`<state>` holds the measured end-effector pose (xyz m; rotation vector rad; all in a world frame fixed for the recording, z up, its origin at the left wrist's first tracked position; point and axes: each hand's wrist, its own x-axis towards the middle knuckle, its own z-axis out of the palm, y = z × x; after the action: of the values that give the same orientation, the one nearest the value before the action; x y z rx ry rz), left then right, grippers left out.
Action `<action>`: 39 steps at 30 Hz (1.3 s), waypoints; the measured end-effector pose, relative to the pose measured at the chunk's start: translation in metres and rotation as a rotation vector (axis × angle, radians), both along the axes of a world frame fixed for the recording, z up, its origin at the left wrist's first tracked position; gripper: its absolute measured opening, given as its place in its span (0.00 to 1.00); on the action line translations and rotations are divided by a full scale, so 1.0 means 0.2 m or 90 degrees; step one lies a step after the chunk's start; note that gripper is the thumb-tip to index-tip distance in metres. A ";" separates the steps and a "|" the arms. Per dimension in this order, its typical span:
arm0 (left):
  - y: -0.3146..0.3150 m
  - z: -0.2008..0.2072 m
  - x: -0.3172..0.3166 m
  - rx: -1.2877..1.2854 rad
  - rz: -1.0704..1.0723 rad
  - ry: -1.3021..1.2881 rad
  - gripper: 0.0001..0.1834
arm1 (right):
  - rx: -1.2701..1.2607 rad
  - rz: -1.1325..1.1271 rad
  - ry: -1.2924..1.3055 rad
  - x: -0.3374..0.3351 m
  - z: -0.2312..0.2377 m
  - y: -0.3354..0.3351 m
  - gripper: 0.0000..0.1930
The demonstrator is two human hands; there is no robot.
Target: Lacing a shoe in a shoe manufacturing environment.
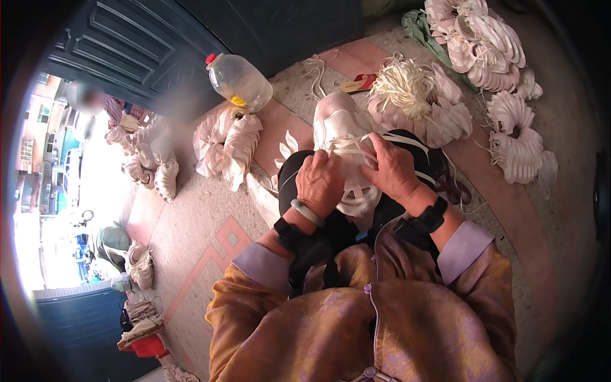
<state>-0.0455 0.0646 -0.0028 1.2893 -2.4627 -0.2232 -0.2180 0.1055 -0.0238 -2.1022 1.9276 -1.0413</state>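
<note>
A pale pink and white shoe upper [337,114] rests across my dark-trousered knees, toe pointing away from me. White shoelace [349,146] crosses its front in loose strands. On the upper's left side, my left hand [319,181] is closed, thumb and fingertips pinched on the lace at the eyelets. My right hand [394,169] is closed on the other side, its thumb and index finger gripping a lace strand. The curled fingers hide part of the eyelet rows. Loose lace ends trail over my right knee.
Beyond my right knee, a cream bundle of laces [401,86] lies on stacked shoe uppers [452,118]. More bundled uppers [228,143] sit left and far right [487,51]. A clear jug [240,81] with a red cap stands ahead, near a dark door [140,44].
</note>
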 end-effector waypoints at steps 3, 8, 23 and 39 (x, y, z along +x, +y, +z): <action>-0.03 0.05 -0.10 -0.049 -0.138 0.068 0.09 | 0.048 -0.002 -0.013 -0.04 0.02 0.02 0.28; -0.12 0.00 -0.23 0.036 -0.082 0.086 0.06 | 0.105 0.044 0.028 -0.07 0.07 -0.01 0.32; -0.12 -0.06 -0.31 0.090 -0.049 0.035 0.09 | 0.091 -0.009 -0.049 -0.11 -0.05 0.01 0.21; -0.10 -0.04 -0.34 -0.011 -0.099 0.064 0.08 | 0.013 -0.008 -0.150 -0.12 -0.10 0.02 0.23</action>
<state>-0.1133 0.0437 -0.0112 1.0546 -2.4737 -0.2977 -0.2418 0.1093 -0.0437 -1.8637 1.8321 -1.2050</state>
